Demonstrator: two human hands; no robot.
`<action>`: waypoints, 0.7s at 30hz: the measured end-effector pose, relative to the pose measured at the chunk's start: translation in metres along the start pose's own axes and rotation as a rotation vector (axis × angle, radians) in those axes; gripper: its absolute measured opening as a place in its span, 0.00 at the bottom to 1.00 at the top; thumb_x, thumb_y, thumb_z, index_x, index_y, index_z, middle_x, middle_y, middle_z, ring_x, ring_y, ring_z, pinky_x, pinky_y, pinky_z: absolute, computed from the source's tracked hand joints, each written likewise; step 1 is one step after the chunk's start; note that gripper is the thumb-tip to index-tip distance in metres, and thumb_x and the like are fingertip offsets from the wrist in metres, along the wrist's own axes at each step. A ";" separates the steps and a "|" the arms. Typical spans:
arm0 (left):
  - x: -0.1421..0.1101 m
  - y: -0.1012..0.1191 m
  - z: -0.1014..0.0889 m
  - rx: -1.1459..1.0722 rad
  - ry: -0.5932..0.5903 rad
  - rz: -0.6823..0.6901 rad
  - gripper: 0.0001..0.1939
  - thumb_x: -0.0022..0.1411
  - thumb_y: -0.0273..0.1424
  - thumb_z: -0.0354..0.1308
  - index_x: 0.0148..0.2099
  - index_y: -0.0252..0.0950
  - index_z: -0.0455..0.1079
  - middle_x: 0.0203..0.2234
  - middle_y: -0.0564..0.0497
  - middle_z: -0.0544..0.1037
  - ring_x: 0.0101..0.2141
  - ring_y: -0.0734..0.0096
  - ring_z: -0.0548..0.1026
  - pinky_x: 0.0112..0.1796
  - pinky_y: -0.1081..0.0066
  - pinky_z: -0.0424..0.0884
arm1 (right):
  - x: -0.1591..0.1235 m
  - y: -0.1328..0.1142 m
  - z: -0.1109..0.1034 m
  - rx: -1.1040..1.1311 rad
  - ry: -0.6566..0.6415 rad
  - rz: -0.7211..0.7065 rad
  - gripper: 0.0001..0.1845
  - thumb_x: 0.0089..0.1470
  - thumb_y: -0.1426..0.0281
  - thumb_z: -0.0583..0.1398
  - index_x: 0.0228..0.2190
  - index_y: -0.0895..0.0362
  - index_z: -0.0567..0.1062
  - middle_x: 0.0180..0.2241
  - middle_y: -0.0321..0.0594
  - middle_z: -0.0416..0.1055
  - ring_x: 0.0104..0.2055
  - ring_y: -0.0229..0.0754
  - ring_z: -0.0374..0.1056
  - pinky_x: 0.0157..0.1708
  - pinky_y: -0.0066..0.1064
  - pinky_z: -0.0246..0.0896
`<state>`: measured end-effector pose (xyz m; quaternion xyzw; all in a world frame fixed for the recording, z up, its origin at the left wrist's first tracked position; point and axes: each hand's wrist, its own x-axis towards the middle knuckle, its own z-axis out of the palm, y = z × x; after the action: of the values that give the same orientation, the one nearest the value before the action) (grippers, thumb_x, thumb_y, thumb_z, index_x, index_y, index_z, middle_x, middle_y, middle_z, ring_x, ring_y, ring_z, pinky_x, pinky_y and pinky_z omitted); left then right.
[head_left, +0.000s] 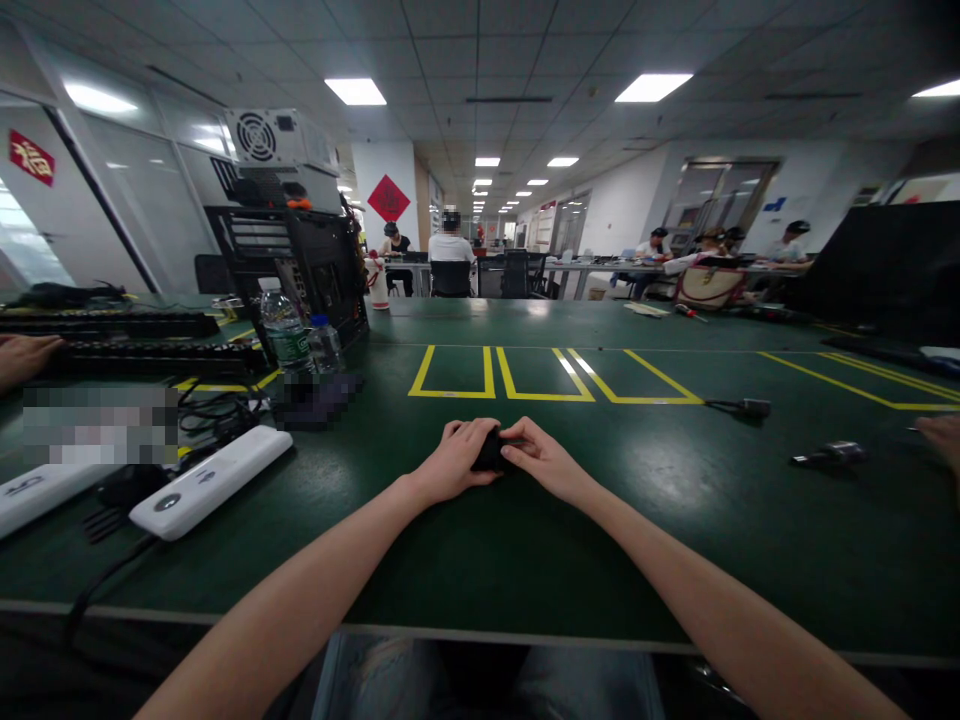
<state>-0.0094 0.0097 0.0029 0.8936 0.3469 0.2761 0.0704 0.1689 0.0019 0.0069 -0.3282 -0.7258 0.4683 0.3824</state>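
Left hand (463, 455)'s wrapped round a small black object (489, 453), right hand (541, 458)'s pinching its side, nearside of the yellow tape outlines (551, 397); loads of green desk (487, 560) between those and the front edge (480, 634).

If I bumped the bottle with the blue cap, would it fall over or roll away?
The bottle might tip, since it stands upright and is taller than wide. Once down, it could roll, because its sides look round. Its clear walls look like thin plastic, so it would probably squash a little; I can't tell how full it is.
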 end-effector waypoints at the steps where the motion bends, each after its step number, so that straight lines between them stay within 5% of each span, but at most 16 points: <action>1: 0.000 0.000 0.000 -0.001 0.001 0.002 0.30 0.49 0.32 0.57 0.52 0.40 0.49 0.47 0.47 0.63 0.47 0.62 0.62 0.48 0.58 0.50 | 0.001 0.001 0.000 -0.015 0.012 -0.003 0.09 0.49 0.67 0.55 0.35 0.55 0.62 0.34 0.35 0.63 0.39 0.38 0.64 0.40 0.35 0.61; 13: 0.000 0.000 0.001 0.000 0.001 -0.007 0.29 0.48 0.32 0.58 0.51 0.40 0.49 0.46 0.47 0.63 0.46 0.61 0.62 0.47 0.58 0.50 | -0.001 0.001 -0.002 0.057 -0.051 0.009 0.17 0.43 0.70 0.59 0.37 0.55 0.60 0.40 0.37 0.61 0.44 0.40 0.62 0.45 0.38 0.59; 21: 0.000 0.001 0.000 -0.008 -0.001 0.000 0.29 0.49 0.32 0.57 0.51 0.40 0.49 0.46 0.47 0.63 0.46 0.62 0.62 0.48 0.58 0.51 | 0.003 0.008 -0.002 -0.009 0.028 0.002 0.13 0.46 0.68 0.57 0.36 0.55 0.62 0.37 0.37 0.63 0.42 0.39 0.63 0.44 0.38 0.59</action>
<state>-0.0093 0.0094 0.0035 0.8934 0.3456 0.2771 0.0744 0.1700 0.0079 0.0008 -0.3370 -0.7221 0.4609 0.3905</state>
